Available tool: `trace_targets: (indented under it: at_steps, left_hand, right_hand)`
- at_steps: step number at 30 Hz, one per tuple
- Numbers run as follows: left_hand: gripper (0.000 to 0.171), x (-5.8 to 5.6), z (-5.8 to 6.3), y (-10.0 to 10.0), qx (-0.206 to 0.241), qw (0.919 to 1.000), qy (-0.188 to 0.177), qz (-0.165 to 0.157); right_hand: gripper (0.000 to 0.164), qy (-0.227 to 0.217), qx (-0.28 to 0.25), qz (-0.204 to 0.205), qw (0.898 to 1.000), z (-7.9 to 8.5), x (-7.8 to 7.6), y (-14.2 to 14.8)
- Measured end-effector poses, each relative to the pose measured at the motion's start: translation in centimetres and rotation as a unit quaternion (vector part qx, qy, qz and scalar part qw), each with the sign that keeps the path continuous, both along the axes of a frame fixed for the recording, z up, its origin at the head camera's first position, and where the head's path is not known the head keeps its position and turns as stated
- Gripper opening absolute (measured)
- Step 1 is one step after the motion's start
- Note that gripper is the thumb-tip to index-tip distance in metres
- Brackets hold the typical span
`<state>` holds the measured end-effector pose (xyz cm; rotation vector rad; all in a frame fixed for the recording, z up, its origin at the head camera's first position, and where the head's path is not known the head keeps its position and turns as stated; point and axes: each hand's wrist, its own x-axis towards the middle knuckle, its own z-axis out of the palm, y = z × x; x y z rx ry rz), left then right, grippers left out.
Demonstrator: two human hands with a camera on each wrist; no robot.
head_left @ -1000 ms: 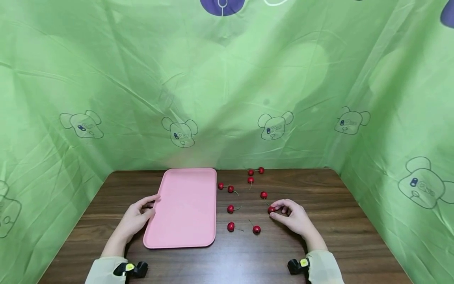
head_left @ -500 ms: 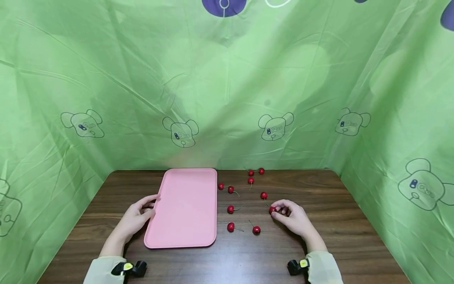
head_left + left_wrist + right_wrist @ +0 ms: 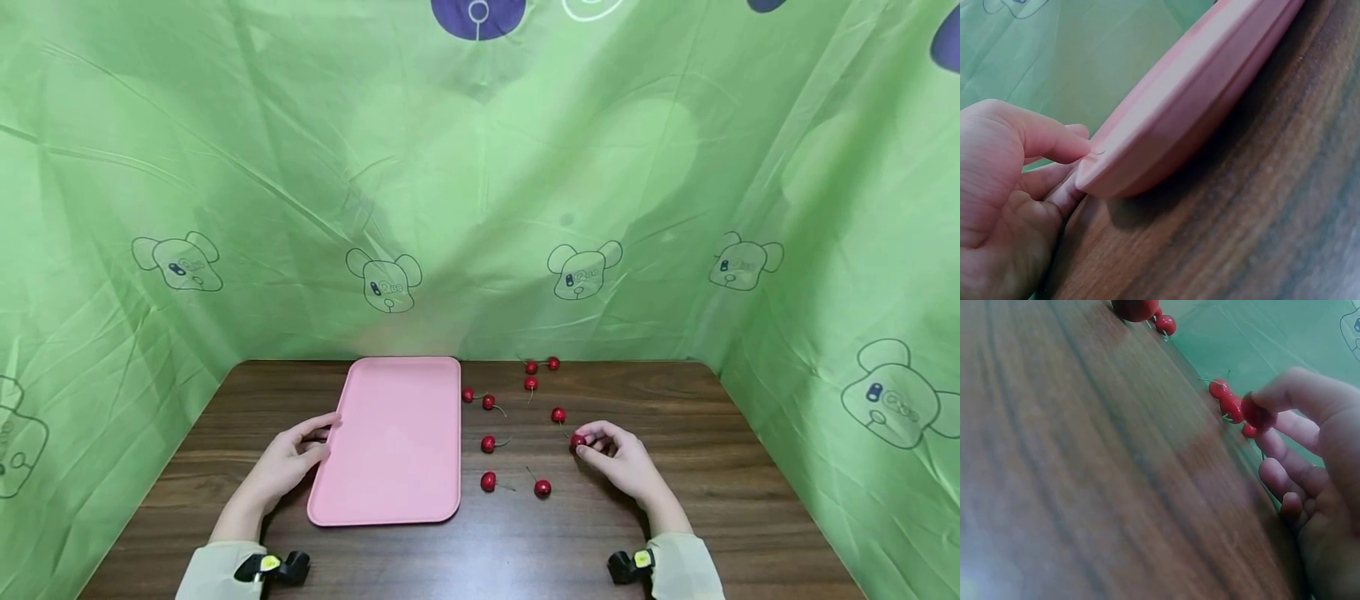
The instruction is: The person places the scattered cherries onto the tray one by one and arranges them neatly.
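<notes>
At the near side, a person's left sleeve (image 3: 217, 575) and right sleeve (image 3: 686, 567) reach in over a dark wood-grain table (image 3: 750, 533), each with a black wrist device (image 3: 296, 569) bearing a yellow patch. Nearest of the loose fruit is a red cherry (image 3: 542, 489), its stem slanting far and left; a second cherry (image 3: 489, 482) lies to its left, near the tray, stem toward the right. The left hand (image 3: 285, 454) grasps the left rim of a pink rectangular tray (image 3: 393, 442), with thumb and fingertips on the edge; the tray runs from there to the far side of the table. To the right, the right hand (image 3: 622, 457) pinches the held cherry (image 3: 577, 442) between thumb and fingertips; whether that fruit touches the wood cannot be told. About level with it, a third cherry (image 3: 488, 444) lies just right of the tray. Farther on are a single cherry (image 3: 558, 415), a pair of cherries (image 3: 488, 402) beside the tray, and a far cluster (image 3: 531, 384) of three. Behind the table hangs a green cloth (image 3: 480, 208) printed with outlined animal heads.
</notes>
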<state>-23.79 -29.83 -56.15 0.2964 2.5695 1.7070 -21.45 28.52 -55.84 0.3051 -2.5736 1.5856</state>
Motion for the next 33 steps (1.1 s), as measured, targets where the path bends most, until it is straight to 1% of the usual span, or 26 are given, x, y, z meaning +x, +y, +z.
trace_targets:
  at_steps: [5,8,14,21,23,25,28,33]
  left_hand:
    - [0.054,0.0,0.1,-0.2,0.006,0.9999,-0.004,-0.008]
    - [0.054,0.1,0.2,-0.2,0.005,0.9999,-0.004,-0.013]
    - [0.055,0.2,0.1,-0.3,0.002,0.9998,0.006,-0.017]
    - [0.055,0.1,-0.4,-0.1,0.017,0.9995,0.011,-0.022]
    - [0.055,0.1,-0.4,0.0,0.02,0.9995,0.011,-0.024]
    - [0.055,0.2,-0.3,0.1,0.024,0.9994,0.008,-0.022]
    - [0.054,0.3,-0.1,0.3,0.026,0.9995,0.002,-0.017]
    - [0.054,0.2,-0.1,0.3,0.022,0.9996,0.008,-0.014]
  right_hand:
    - [0.02,-0.025,-0.026,-0.011,0.999,0.2,0.1,-0.1]
    - [0.022,-0.031,-0.042,-0.019,0.998,0.4,0.0,-0.2]
    - [0.022,-0.021,-0.044,-0.037,0.998,0.6,-0.1,-0.2]
    - [0.024,-0.025,-0.049,-0.059,0.997,2.0,-0.3,-1.0]
    - [0.024,-0.011,-0.042,-0.06,0.997,2.6,-0.4,-1.7]
    - [0.024,0.013,-0.031,-0.058,0.998,3.3,-0.5,-2.6]
    - [0.022,0.045,-0.018,-0.052,0.997,4.2,-1.0,-4.3]
    - [0.023,0.059,-0.028,-0.036,0.997,5.5,-2.6,-7.8]
